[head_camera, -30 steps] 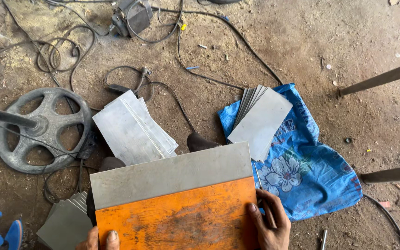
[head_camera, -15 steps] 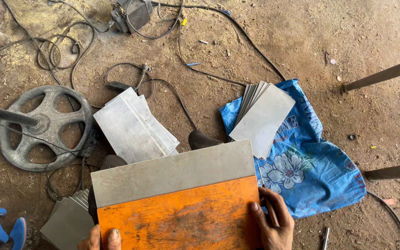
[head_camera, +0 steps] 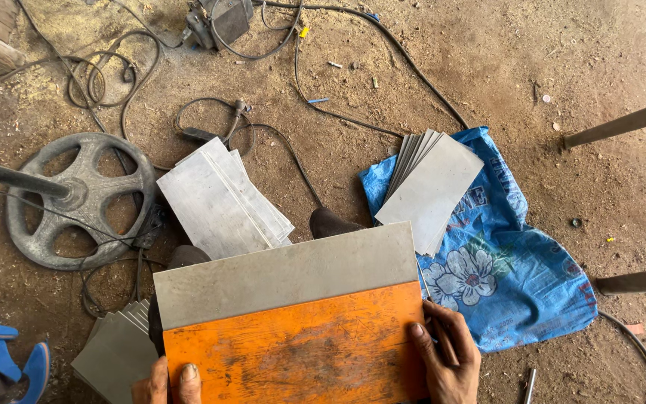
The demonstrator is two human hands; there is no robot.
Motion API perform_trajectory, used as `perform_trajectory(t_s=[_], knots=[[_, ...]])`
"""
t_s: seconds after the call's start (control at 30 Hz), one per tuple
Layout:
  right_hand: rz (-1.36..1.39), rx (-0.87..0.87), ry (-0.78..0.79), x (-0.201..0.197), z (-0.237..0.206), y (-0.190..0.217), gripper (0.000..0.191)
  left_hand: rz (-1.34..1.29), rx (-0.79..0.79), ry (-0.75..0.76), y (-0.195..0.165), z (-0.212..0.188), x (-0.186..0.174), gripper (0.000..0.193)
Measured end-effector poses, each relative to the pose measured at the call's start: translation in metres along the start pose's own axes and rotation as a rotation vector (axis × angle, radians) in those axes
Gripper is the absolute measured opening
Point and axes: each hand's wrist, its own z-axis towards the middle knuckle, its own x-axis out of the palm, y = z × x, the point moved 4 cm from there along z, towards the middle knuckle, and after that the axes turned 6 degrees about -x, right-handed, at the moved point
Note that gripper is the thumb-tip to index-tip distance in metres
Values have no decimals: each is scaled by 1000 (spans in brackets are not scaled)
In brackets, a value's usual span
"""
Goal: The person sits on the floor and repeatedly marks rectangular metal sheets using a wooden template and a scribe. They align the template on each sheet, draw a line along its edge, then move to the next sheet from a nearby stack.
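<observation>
Evidently the orange board [head_camera: 300, 352], with a grey sheet [head_camera: 285, 273] lying across its far edge, sits low in view between both hands; the left hand [head_camera: 170, 381] pinches its near left corner with thumb on top, and the right hand [head_camera: 446, 355] clasps its right edge while also holding a thin stick-like tool. It looks rigid and flat, probably fairly light, best gripped at opposite edges, since sheet edges may be sharp. Counted: one board, three stacks of grey sheets [head_camera: 222, 202] [head_camera: 431, 187] [head_camera: 117, 352], one blue sack [head_camera: 502, 277], one wheel [head_camera: 76, 198].
</observation>
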Motion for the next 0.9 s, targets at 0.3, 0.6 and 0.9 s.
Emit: perform_trajectory(t_s=[0.3, 0.6, 0.9], knots=[[8, -14, -19, 0, 0, -3, 40, -29, 93, -55, -7, -7, -2, 45], [9, -21, -21, -2, 1, -8, 40, -90, 219, -94, -44, -10, -12, 44], [-261, -231, -63, 4, 3, 17, 39, -116, -29, -359, -169, -51, -41, 34]])
